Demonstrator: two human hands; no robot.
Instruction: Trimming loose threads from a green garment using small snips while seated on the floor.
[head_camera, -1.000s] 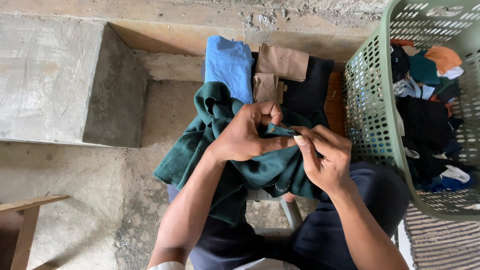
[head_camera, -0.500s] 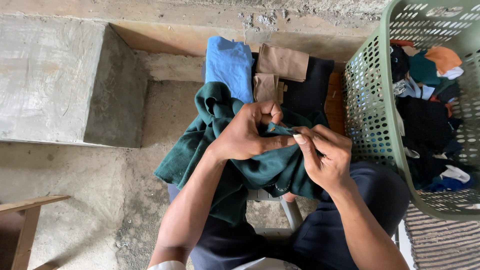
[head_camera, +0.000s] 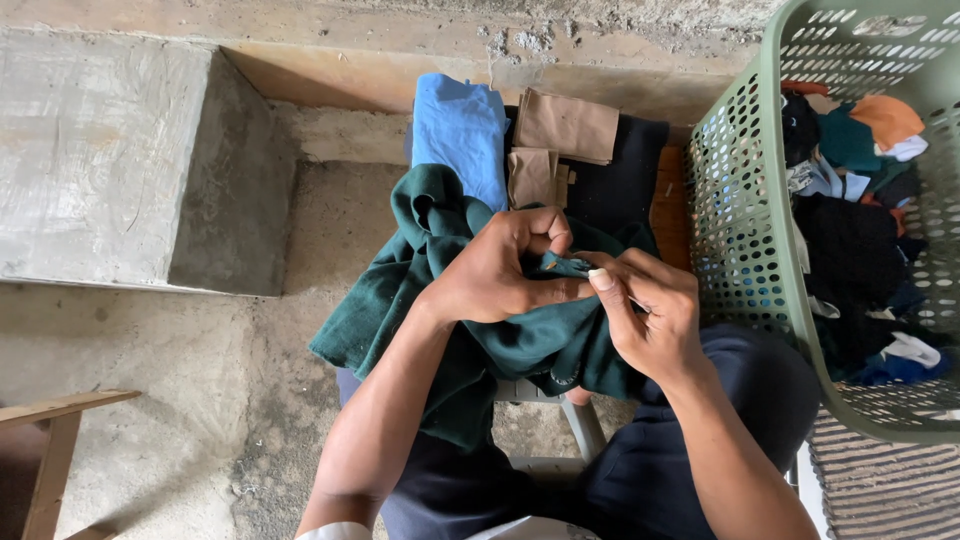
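Operator: two bare forearms, no watch or rings visible; left hand (head_camera: 505, 270) and right hand (head_camera: 645, 315) are ungloved. A white short sleeve edge shows at the left upper arm. Legs are covered by dark navy fabric trousers (head_camera: 700, 440)

A single head-worn camera looks almost straight down from above the seated person's lap, close enough that both forearms enter from the bottom edge and fill the lower middle. The green laundry basket (head_camera: 745, 250) serves as landmark: it runs along the right edge, cut off by the frame at top and right. Left of the basket, at centre, the hands meet over a dark green cloth (head_camera: 440, 270). Far left of the basket lies a concrete block (head_camera: 100, 160). There is no second view to overlap with.
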